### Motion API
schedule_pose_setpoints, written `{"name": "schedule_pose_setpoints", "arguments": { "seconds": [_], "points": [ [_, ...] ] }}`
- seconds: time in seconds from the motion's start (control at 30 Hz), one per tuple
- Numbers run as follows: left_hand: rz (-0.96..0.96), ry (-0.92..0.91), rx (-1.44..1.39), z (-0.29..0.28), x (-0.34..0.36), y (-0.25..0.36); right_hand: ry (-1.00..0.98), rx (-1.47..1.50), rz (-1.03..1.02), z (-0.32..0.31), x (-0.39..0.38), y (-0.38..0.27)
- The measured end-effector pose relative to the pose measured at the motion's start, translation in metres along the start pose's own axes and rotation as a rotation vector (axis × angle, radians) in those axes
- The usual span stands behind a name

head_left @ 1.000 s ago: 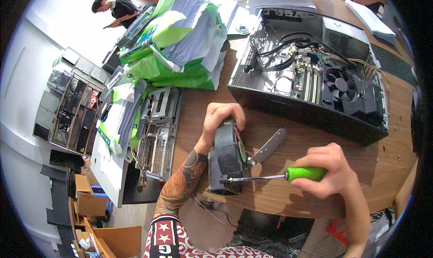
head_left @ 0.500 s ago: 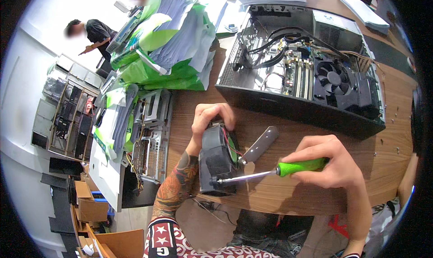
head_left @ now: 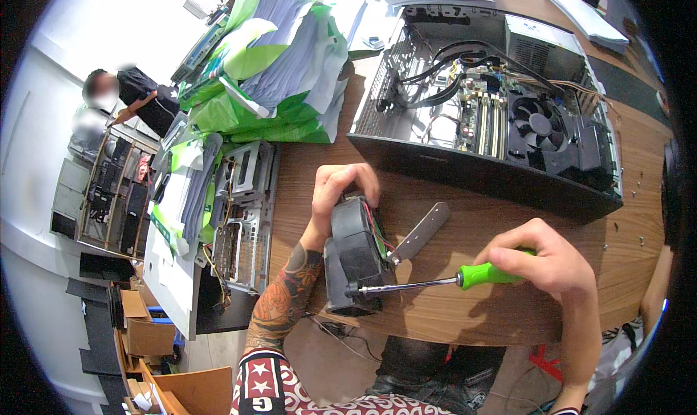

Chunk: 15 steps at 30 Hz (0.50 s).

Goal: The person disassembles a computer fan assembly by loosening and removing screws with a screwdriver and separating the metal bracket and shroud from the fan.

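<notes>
My left hand (head_left: 340, 190) grips the upper end of a black plastic fan housing (head_left: 348, 249) with red and green wires along its side, standing at the table's near edge. My right hand (head_left: 541, 262) is closed round the green handle of a screwdriver (head_left: 477, 275), whose steel shaft runs leftward to the lower part of the housing, where its tip meets the plastic. A flat metal bracket (head_left: 422, 230) lies beside the housing, touching or very near it. Behind them sits an open computer case (head_left: 428, 157) with cables, motherboard and cooling fan.
Stacks of paper in green wrappers (head_left: 277, 66) and metal chassis parts (head_left: 247, 226) fill the left side. Small screws (head_left: 640, 238) lie on the wooden table (head_left: 479, 320) at the right. A paper pile (head_left: 581, 15) lies at the back. A person in dark clothes (head_left: 145, 95) stands at the far left.
My right hand and the screwdriver shifted left and up, then slightly back right, the thumb now higher on the handle. The person at far left bends lower. The view has shifted slightly.
</notes>
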<state>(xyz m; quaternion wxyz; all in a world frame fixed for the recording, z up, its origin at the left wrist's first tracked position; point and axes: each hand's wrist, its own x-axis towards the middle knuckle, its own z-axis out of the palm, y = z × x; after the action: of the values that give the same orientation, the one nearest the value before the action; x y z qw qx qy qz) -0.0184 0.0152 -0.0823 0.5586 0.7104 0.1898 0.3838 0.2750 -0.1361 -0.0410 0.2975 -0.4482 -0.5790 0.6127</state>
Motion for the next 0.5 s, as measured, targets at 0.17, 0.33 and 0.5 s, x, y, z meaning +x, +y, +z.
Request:
{"name": "schedule_pose_setpoints", "arguments": {
  "seconds": [0.17, 0.33, 0.5],
  "points": [
    [0.031, -0.008, -0.010, 0.000, 0.001, -0.001, -0.054, -0.082, 0.099, -0.001, -0.003, -0.003],
    [0.022, 0.006, 0.001, 0.002, 0.001, 0.000, 0.126, 0.006, -0.096, 0.002, -0.003, -0.004],
    [0.012, 0.013, 0.006, 0.002, -0.001, 0.002, 0.264, 0.061, -0.263, 0.001, 0.001, 0.004]
  ]
}}
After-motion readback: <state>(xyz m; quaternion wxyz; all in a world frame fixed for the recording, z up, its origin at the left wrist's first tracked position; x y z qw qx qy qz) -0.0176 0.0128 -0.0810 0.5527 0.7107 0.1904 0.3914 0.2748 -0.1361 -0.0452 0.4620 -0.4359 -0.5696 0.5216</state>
